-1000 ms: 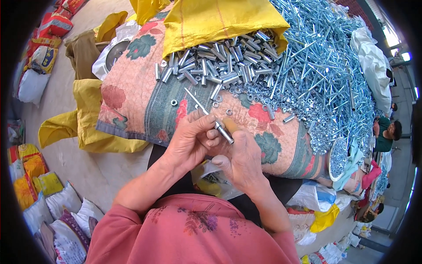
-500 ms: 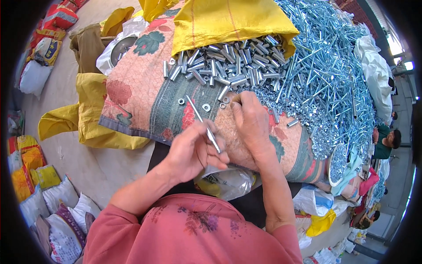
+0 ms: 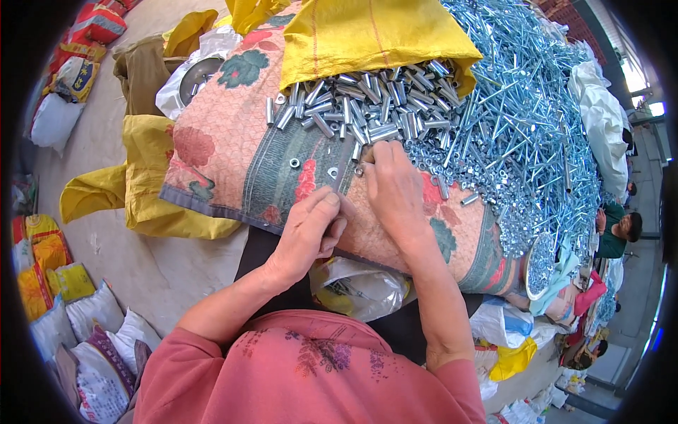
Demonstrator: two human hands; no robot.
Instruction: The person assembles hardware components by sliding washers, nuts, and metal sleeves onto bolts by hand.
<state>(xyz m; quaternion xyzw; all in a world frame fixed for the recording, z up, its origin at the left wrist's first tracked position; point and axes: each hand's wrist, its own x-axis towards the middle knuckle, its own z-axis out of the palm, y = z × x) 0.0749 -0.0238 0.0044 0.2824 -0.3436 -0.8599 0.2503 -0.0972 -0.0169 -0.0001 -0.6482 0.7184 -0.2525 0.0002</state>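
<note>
My left hand (image 3: 309, 230) is closed, its thumb and fingers wrapped round a slim metal rod (image 3: 345, 174) that points up and away from me. Close beside it on the right, my right hand (image 3: 393, 185) is bent down to the patterned cloth (image 3: 268, 159), fingertips pinched together. What those fingertips hold, if anything, is hidden. A small washer (image 3: 359, 171) lies by them. Another washer (image 3: 332, 172) and a nut (image 3: 294, 163) rest on the cloth further left. Short metal sleeves (image 3: 346, 106) are heaped just beyond my hands.
A yellow woven sack (image 3: 374, 35) covers the back of the sleeves. Long bluish bolts (image 3: 522, 113) pile up at the right, with many nuts (image 3: 505, 205) before them. A clear plastic bag (image 3: 364, 290) sits below the cloth's edge. Filled sacks (image 3: 99, 311) stand left; a co-worker (image 3: 621, 230) is far right.
My left hand has turned and closed round the rod, which now tilts up to the right instead of left. My right hand has shifted slightly farther from me and stays pinched.
</note>
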